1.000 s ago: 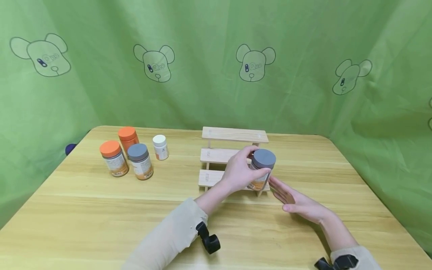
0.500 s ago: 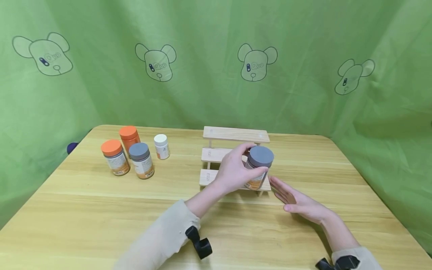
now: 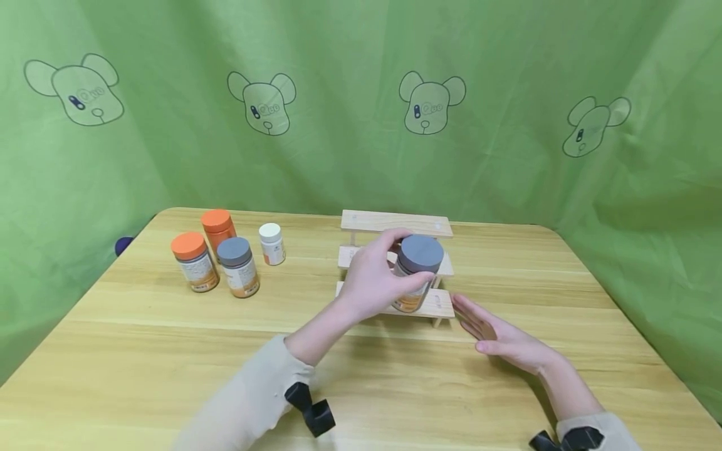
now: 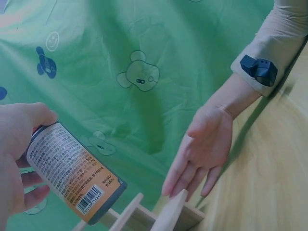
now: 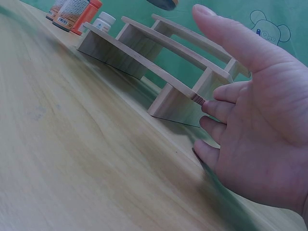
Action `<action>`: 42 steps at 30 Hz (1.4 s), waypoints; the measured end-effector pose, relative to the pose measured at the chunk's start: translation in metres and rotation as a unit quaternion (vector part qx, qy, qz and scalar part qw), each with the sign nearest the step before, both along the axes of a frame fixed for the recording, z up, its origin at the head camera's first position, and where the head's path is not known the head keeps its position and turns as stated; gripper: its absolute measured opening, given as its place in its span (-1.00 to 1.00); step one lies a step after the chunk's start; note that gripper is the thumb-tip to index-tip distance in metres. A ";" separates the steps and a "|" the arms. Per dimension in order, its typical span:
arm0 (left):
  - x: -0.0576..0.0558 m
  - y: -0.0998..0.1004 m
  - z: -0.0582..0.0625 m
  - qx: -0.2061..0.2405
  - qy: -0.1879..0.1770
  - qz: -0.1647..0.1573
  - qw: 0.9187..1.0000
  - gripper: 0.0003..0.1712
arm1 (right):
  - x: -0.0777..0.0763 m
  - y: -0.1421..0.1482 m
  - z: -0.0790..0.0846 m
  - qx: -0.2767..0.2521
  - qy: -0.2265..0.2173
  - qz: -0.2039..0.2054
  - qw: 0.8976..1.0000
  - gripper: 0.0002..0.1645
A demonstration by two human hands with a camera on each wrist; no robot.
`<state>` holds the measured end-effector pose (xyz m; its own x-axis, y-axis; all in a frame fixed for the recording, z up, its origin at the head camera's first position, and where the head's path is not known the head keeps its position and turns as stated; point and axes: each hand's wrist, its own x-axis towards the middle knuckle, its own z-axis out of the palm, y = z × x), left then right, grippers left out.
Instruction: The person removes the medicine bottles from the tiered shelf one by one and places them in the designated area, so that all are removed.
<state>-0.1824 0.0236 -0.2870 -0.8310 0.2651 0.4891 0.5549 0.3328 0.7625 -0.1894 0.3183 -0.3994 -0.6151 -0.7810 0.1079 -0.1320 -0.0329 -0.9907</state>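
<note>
My left hand (image 3: 369,275) grips a jar with a grey lid (image 3: 420,252), thumb on the near side and fingers round the back. The jar's white and orange label (image 4: 72,168) faces the left wrist camera. It is held in the air over a three-step wooden display rack (image 3: 395,222); its base (image 5: 164,4) shows above the shelves in the right wrist view. My right hand (image 3: 507,341) is held with straight fingers at the rack's right end. Its fingertips (image 5: 211,108) are right at the end of the lowest shelf (image 5: 144,62).
On the table's left stand a jar with an orange lid (image 3: 196,263), an orange bottle (image 3: 219,228), another grey-lidded jar (image 3: 239,269) and a small white bottle (image 3: 272,244). A green curtain (image 3: 350,156) hangs behind the wooden table (image 3: 141,363).
My left hand has carried the grey-lidded jar leftward and slightly up, from the rack's right end towards its middle. My right hand has stayed in place beside the rack.
</note>
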 end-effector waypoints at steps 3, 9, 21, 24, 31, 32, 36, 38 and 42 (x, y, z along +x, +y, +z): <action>0.001 -0.008 0.003 0.003 0.006 0.005 1.000 -0.32 | 0.000 0.001 -0.001 -0.001 -0.003 0.000 1.000 -0.07; 0.001 -0.027 0.007 0.020 -0.006 0.022 1.000 -0.32 | -0.001 0.002 -0.002 0.001 0.002 0.002 1.000 -0.06; -0.005 -0.072 0.007 0.048 -0.012 0.073 0.996 -0.35 | -0.001 0.000 0.000 0.010 -0.001 0.000 1.000 -0.06; -0.007 -0.083 0.006 0.049 -0.018 0.087 0.995 -0.34 | 0.000 0.000 0.001 0.010 -0.001 -0.001 1.000 -0.06; -0.014 -0.109 -0.002 0.046 -0.015 0.123 0.991 -0.37 | 0.000 0.000 0.001 0.007 -0.002 0.000 1.000 -0.06; -0.015 -0.113 -0.003 0.044 -0.016 0.129 0.991 -0.37 | 0.001 0.000 0.001 0.007 -0.002 0.001 1.000 -0.06; -0.020 -0.125 -0.010 0.030 -0.025 0.151 0.988 -0.37 | 0.002 -0.001 0.003 0.005 -0.003 0.001 1.000 -0.06; -0.022 -0.129 -0.013 0.025 -0.029 0.160 0.986 -0.37 | 0.002 -0.001 0.003 0.003 -0.001 0.002 1.000 -0.06; -0.027 -0.137 -0.021 0.024 -0.050 0.174 0.983 -0.34 | 0.002 -0.001 0.002 0.001 -0.003 0.002 1.000 -0.05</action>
